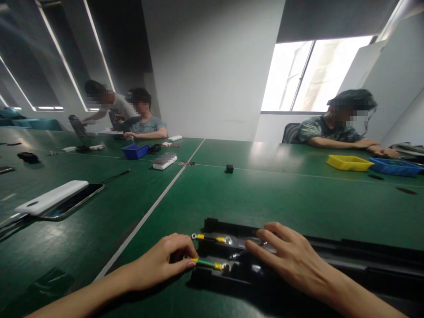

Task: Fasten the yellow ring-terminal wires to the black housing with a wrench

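My left hand (168, 257) pinches the near end of a short green wire (207, 263) with yellow-sleeved ring terminals. Its other end lies at a metal fastening inside a long black channel-shaped housing (359, 247). Beyond it, a second short wire (212, 238) with yellow sleeves reaches past the housing's left end, its ring terminal showing. My right hand (288, 254) is over the housing, fingers apart and slightly bent. Beneath those fingers is a slim shiny piece (236, 255); I cannot make out what it is, or whether the fingers touch it.
On the green table (265, 194), a white power bank (54, 196) and a phone (74, 202) lie left. A small black block (229, 168) is ahead. Blue (135, 151) and yellow (349, 163) bins stand farther off. Several people (145, 126) are across the table.
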Tool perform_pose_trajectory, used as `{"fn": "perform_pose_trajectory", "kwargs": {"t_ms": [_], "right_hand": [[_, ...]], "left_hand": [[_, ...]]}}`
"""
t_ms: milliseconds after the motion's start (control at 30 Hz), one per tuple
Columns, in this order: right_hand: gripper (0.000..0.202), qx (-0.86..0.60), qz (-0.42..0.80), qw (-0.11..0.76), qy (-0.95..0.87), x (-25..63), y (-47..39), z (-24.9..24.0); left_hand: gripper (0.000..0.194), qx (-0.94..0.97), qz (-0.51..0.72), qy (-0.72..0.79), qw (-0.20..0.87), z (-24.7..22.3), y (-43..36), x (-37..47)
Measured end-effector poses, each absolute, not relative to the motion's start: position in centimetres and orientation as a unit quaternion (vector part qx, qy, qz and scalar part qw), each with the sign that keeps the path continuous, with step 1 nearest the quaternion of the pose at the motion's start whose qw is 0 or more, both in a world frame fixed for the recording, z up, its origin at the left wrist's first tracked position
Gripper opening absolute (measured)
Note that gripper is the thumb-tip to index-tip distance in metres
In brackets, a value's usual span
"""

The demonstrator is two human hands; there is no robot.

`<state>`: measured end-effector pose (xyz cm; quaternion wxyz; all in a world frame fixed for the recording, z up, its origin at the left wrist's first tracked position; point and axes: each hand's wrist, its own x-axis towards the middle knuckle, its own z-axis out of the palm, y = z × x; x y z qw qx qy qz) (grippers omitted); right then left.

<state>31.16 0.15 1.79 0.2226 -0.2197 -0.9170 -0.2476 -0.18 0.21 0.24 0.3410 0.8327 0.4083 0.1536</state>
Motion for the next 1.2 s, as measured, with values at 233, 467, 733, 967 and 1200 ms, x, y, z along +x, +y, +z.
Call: {"fn": "perform_pose_trajectory", "kwargs": {"t_ms": [233, 467, 733, 967, 1200], "right_hand": [[0.034, -0.21, -0.245, 0.239, -0.916, 31.19, 0.02, 2.06], [0.036, -0.229, -0.208, 0.228, -0.923, 31.36, -0.11, 1.59], [0.036, -0.239, -0.212, 0.215, -0.923, 31.46, 0.04, 1.54], [0.026, -0.259, -0.144, 0.222, -0.929, 31.38, 0.55, 1.37], [0.022, -0.281, -0.077, 0.191, -0.937, 31.25, 0.48, 1.55]], "left_hand": [[0.01, 0.833, 0.151, 0.412, 0.336, -0.06, 0.21, -0.33], [0.01, 0.832, 0.152, 0.412, 0.338, 0.07, 0.17, -0.29], [0.011, 0.83, 0.152, 0.411, 0.346, -0.18, 0.24, -0.4], [0.01, 0.831, 0.158, 0.406, 0.345, -0.36, 0.35, -0.46], [0.011, 0.832, 0.155, 0.406, 0.344, -0.27, 0.43, -0.34]]}}
